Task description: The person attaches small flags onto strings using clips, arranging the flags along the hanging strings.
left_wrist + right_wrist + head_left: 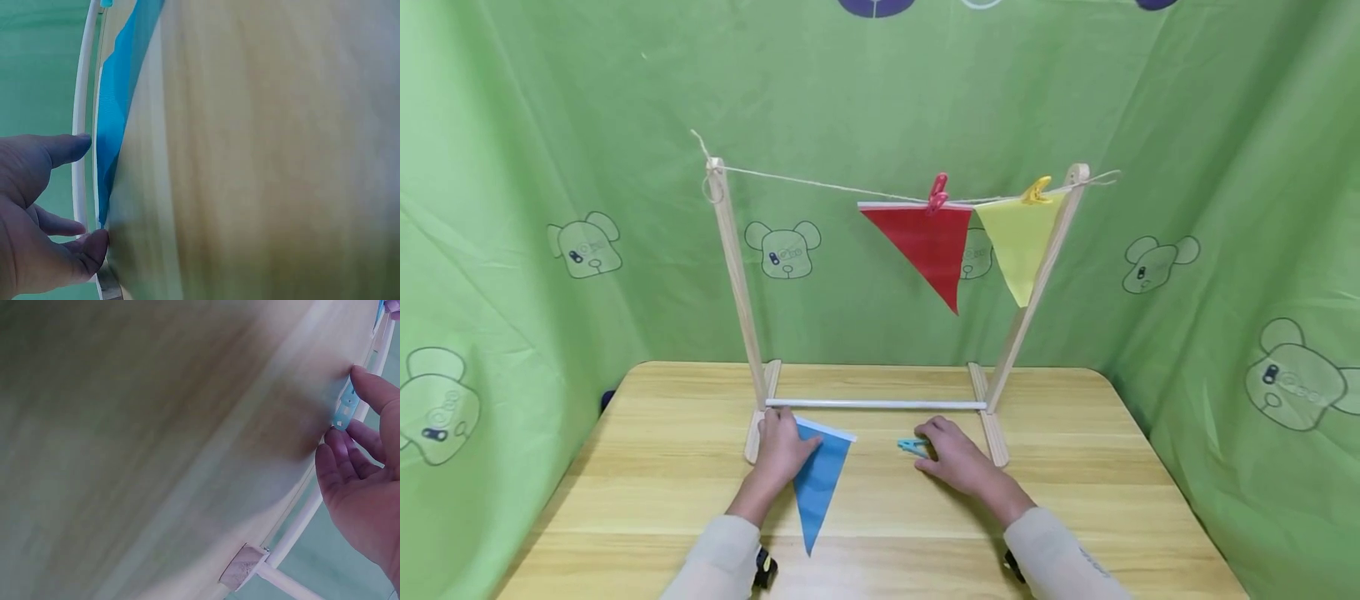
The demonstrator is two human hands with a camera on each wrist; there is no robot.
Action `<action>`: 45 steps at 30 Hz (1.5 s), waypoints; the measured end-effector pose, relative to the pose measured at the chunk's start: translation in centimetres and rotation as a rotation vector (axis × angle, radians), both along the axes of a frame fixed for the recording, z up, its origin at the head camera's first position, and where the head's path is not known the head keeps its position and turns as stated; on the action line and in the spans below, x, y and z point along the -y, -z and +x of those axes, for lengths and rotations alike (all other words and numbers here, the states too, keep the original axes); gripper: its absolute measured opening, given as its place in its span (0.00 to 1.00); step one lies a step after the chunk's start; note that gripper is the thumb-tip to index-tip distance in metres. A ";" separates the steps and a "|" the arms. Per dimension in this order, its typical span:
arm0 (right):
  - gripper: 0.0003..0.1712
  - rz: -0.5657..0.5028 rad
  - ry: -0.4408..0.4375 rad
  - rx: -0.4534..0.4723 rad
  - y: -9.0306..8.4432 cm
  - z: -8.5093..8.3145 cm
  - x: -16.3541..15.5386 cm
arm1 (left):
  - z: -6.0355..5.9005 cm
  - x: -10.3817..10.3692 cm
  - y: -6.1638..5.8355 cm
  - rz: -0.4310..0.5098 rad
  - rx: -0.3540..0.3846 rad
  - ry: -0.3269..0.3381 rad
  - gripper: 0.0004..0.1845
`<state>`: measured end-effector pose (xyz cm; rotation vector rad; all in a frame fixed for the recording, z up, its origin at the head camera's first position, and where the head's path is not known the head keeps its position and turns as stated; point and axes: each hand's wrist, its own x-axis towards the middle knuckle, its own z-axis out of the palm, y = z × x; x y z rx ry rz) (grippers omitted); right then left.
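Nearest the camera, the person's left sleeve [718, 554] and right sleeve [1060, 558] reached in from the bottom edge, a dark wrist strap [765, 569] showing beside the left one. The blue flag [822, 479] lay on the table [887, 517], its white-banded edge towards the bar of the stand and its point towards the person. The left hand [782, 446] was at the flag's upper left corner, thumb spread well apart from the fingers, fingertips at the corner; whether they pressed on the cloth could not be told.

To the right of the flag and apart from it, a blue clip [913, 447] lay on the table. The right hand [955, 457] was around its near end, thumb and fingers parted on either side; whether they touched it could not be told.

Just beyond the hands, a white bar [876, 405] joined the two wooden feet of the stand. A left post [739, 283] and a right post [1015, 342] rose from it, with a string [797, 179] tied between their tops. From the string hung a red flag [928, 246] under a red clip [937, 196] and, near the right post, a yellow flag [1018, 237] under a yellow clip [1037, 191]. Behind everything hung a green curtain [865, 100] printed with bear faces.
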<state>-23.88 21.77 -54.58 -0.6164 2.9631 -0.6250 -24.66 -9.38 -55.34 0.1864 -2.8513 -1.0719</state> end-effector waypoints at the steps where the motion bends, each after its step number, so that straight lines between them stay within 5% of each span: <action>1: 0.31 0.001 0.002 -0.002 0.0 0.0 0.0 | 0.0 0.0 0.0 0.003 -0.002 -0.006 0.48; 21: 0.21 0.013 0.006 -0.007 -0.1 0.2 0.0 | 0.3 -0.4 -0.5 -0.048 0.025 -0.011 0.29; 32: 0.20 0.010 -0.007 -0.021 -0.2 0.2 0.0 | -0.3 -0.3 -0.2 -0.023 0.015 -0.055 0.36; 45: 0.17 0.008 -0.006 -0.028 0.0 0.0 0.1 | -0.4 -0.6 -0.3 0.003 0.026 -0.051 0.30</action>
